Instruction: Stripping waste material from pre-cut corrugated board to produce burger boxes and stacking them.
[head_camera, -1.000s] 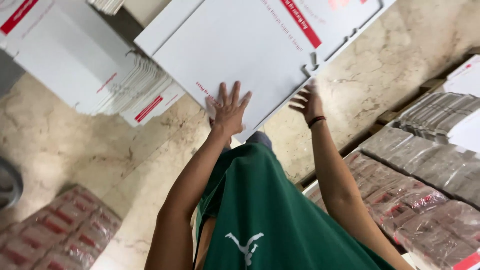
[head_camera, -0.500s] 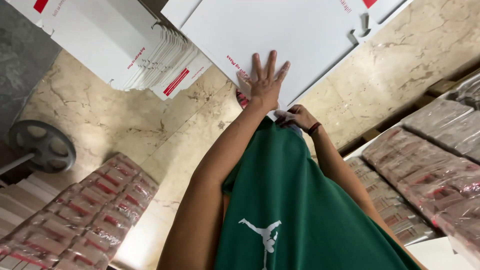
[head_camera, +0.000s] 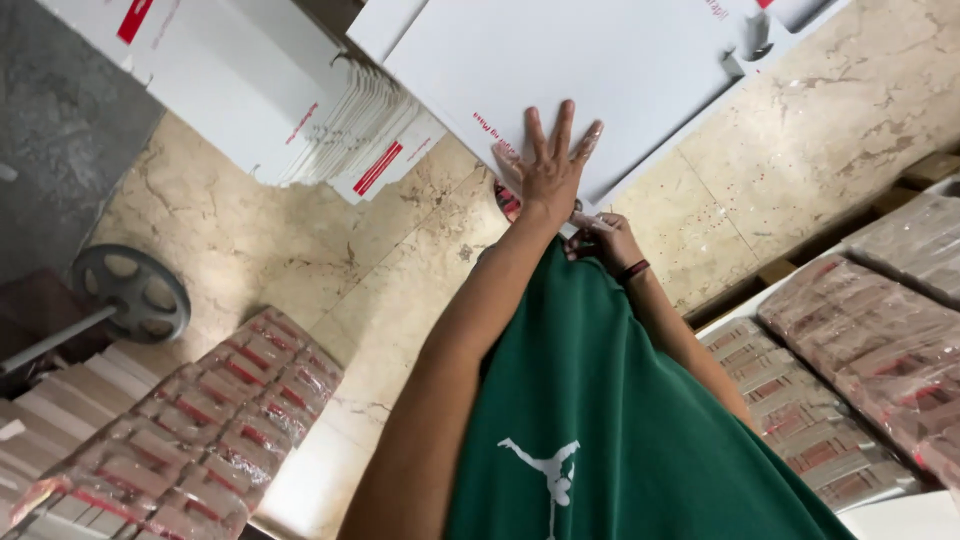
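Right hand (head_camera: 606, 240) has drawn back to the flat white carton's (head_camera: 600, 70) near edge, pinching it; left hand (head_camera: 549, 170) presses down, fingers spread, on the marble floor (head_camera: 330, 270).

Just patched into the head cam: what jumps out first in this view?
The left hand is spread flat, fingers splayed, on a large white flat cardboard sheet lying on the marble floor at top centre. The right hand is curled at the sheet's near edge just below it. A fanned stack of white flat cartons lies upper left, and shrink-wrapped packs sit lower left and right.
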